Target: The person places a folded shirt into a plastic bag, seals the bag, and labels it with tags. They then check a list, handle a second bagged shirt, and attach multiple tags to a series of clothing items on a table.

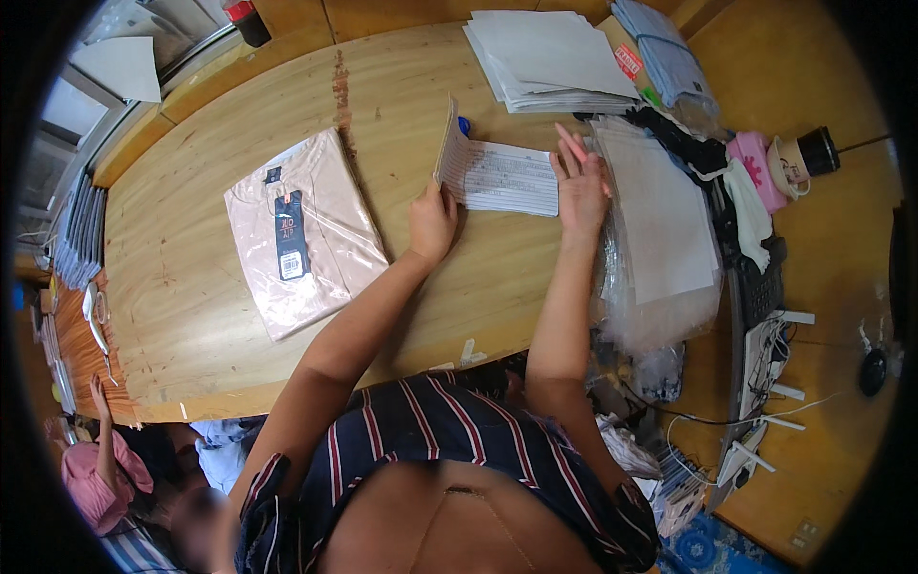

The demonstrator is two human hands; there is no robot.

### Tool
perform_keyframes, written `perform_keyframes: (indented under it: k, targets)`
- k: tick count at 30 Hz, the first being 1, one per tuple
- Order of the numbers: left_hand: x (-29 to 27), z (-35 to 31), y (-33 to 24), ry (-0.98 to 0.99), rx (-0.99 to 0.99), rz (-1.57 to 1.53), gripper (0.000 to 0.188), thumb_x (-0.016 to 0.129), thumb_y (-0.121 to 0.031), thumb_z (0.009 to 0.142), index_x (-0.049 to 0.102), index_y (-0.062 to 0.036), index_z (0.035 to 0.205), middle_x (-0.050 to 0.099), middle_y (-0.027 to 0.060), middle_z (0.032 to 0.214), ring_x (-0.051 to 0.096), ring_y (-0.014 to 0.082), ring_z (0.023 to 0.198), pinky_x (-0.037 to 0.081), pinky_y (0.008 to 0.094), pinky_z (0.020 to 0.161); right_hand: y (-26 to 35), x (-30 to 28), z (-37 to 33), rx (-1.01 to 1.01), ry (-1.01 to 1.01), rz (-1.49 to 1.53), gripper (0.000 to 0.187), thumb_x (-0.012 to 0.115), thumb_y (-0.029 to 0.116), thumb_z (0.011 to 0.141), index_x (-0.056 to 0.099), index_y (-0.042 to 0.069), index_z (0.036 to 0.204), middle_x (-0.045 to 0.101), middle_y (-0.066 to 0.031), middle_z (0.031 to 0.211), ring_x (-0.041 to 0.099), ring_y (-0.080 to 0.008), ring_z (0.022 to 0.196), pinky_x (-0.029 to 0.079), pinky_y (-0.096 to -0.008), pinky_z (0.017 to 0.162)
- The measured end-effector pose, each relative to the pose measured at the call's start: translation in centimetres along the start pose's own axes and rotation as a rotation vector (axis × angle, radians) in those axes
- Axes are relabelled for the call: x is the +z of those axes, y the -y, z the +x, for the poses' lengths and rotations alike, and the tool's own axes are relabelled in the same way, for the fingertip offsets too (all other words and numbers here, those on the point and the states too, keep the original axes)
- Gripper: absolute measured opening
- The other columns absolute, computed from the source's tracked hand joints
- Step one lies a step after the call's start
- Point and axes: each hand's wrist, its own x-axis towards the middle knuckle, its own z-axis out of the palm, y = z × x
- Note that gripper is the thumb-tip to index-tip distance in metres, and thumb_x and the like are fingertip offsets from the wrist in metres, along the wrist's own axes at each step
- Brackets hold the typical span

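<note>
The person's left hand [433, 222] has its fingers and thumb closed on the left edge of an open notebook [509, 180], which lies toward the right side of the wooden table [206, 368], roughly midway between its near and far edges. The notebook's cover stands tilted up at the left, the lined page beside it is filled with handwriting, and a small blue item [465, 125] shows just behind the cover. The right hand [581, 199] is turned palm up beside the notebook's right edge, its fingers loosely curled and partly open, with a slim pink pen [571, 143] held among them; exactly which fingers pinch it is hard to tell. To the left of the notebook, well apart from it, a folded pale pink garment [330, 225] lies flat in clear plastic, a dark tag [290, 236] on its front. Clear plastic sleeves [660, 230] are piled along the table's right side, close to the right hand, and a stack of white paper [550, 59] sits toward the far right corner, near a blue packaged garment [665, 53].
</note>
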Motion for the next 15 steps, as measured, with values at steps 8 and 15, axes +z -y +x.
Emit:
perform_keyframes:
  k: [8, 15]
  targets:
    - [0.1, 0.0, -0.5, 0.029, -0.022, 0.008, 0.012, 0.047, -0.003, 0.072, 0.044, 0.0, 0.083, 0.052, 0.0219, 0.064, 0.051, 0.0368, 0.056, 0.041, 0.042, 0.05, -4.4, -4.9, 2.0, -0.541, 0.232, -0.647, 0.014, 0.056, -0.003, 0.072, 0.044, 0.001, 0.077, 0.052, -0.0088, 0.08, 0.053, -0.015, 0.066, 0.047, -0.0247, 0.062]
    - [-0.3, 0.0, -0.5, 0.066, -0.021, 0.039, 0.027, 0.048, -0.003, 0.072, 0.043, 0.0003, 0.098, 0.052, 0.021, 0.064, 0.051, 0.0362, 0.056, 0.041, 0.042, 0.05, -3.8, -4.7, 1.1, -0.496, -0.129, -1.163, 0.02, 0.055, 0.001, 0.072, 0.043, 0.002, 0.056, 0.049, -0.0034, 0.054, 0.045, -0.0087, 0.046, 0.038, -0.0235, 0.045]
